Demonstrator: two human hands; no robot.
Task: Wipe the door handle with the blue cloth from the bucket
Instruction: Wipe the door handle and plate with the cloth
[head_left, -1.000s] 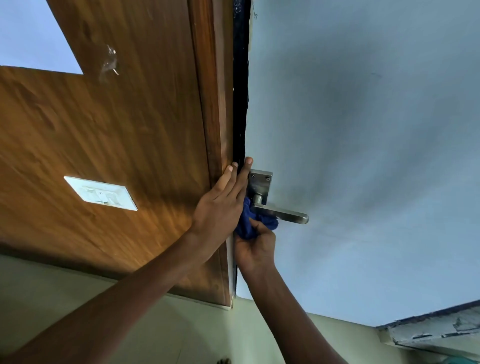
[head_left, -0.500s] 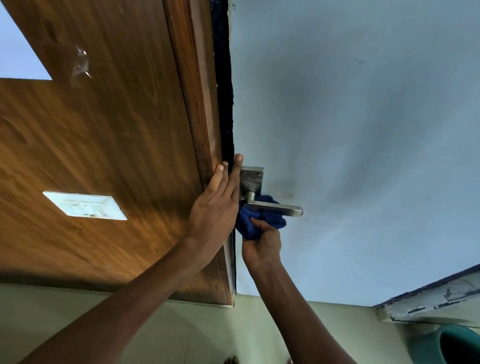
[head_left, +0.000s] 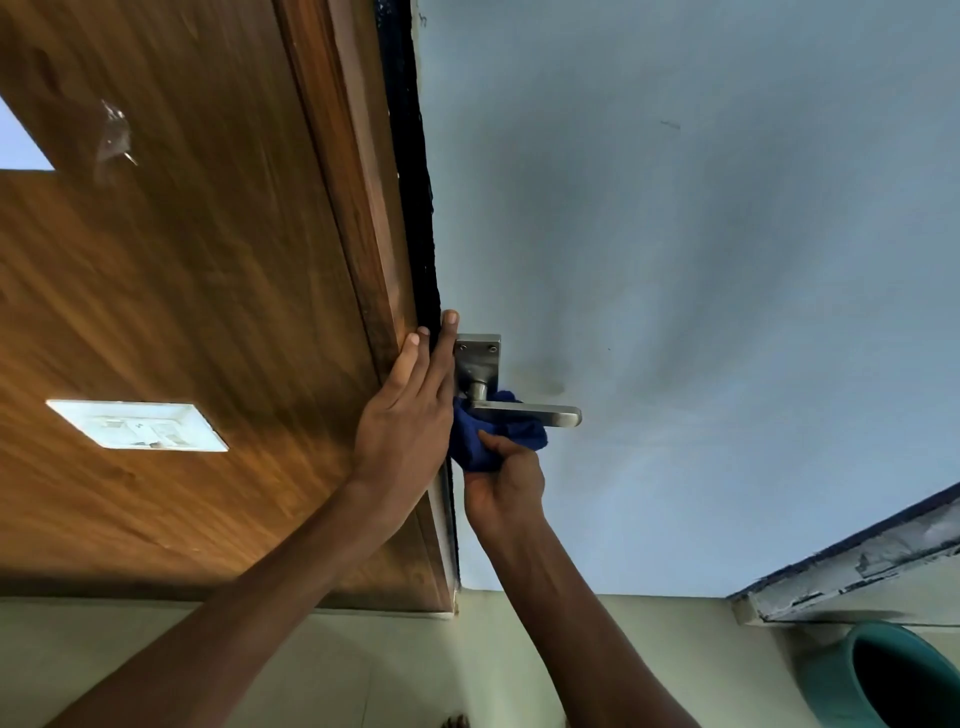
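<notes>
The right hand (head_left: 504, 483) has shifted the blue cloth (head_left: 493, 436) along since a second ago. Then the cloth was bunched close against the neck of the door handle (head_left: 524, 413), just under the square metal plate (head_left: 478, 356). Now it sits a little further out, spread beneath the lever and touching its underside, with a fold showing above the lever beside the neck. The hand is clenched on the lower bunch of cloth, thumb pressed into it, in the middle of the frame just below the handle.

The left hand (head_left: 410, 415) has hardly moved. It lies flat with fingers straight, grasping nothing, pressed against the edge of the wooden door (head_left: 208, 260) right beside the plate, and looks to be steadying the door while the other hand rubs.

The view has also tipped: a teal bucket (head_left: 883, 675), absent a second ago, now shows at the lower right corner, well apart from the handle.

To my eye the wiping is well underway, working outward from the neck. The far tip of the lever, at the right end, is bare of cloth, so I would judge that stretch and the plate's face may yet need a pass.
</notes>
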